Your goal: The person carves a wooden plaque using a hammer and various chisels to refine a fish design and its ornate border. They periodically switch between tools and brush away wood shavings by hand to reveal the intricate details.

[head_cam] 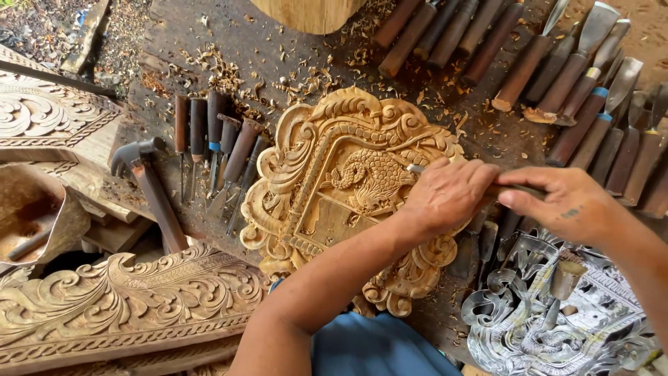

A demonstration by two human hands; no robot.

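A shield-shaped carved wooden panel [327, 202] with scrollwork and a scaly creature at its centre lies on the workbench. My left hand [449, 195] rests on the panel's right side, wrapped around a chisel [516, 189] near its blade. The metal tip pokes out to the left of that hand, onto the carving. My right hand [563, 202] pinches the chisel's dark handle further back, just off the panel's right edge. Both forearms come in from the bottom and right.
A row of chisels [216, 146] and a hammer [149, 188] lie left of the panel. Several more wooden-handled chisels [557, 63] fan across the top right. A long carved board [125, 299] sits bottom left, a silvery metal ornament [557, 320] bottom right, and wood shavings [229, 69] litter the bench.
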